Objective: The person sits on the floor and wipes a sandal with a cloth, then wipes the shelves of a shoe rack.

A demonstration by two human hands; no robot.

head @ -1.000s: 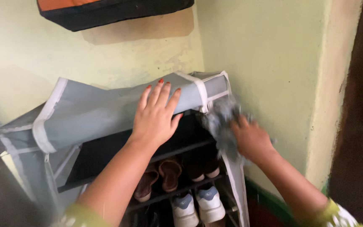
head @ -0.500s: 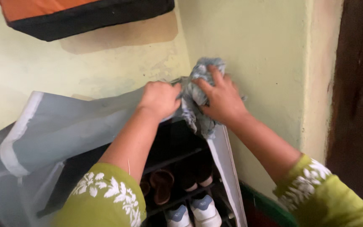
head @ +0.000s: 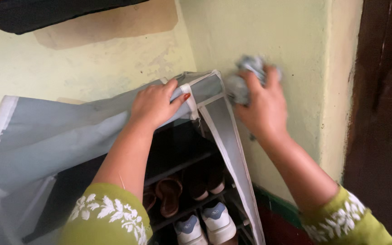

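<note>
Shoes: white sneakers (head: pixel 205 224) and brown sandals (head: pixel 169 195) on near, low shelves.
Left hand (head: pixel 155 104): fingers curled, gripping grey fabric cover (head: pixel 55 136) at top.
Right hand (head: pixel 262 106): farther right, fingers clutching crumpled grey cloth (head: pixel 246 75) against pale green wall (head: pixel 291 45).

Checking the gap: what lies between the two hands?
Head view: the rack cover's white-trimmed top corner lies between the left hand and right hand holding a cloth.

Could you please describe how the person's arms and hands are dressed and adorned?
Both forearms are bare. The sleeves are olive-green with white floral embroidery at the cuffs, ending near the elbows. The left hand shows red nail polish on the thumb; the right hand shows no visible rings.
</note>
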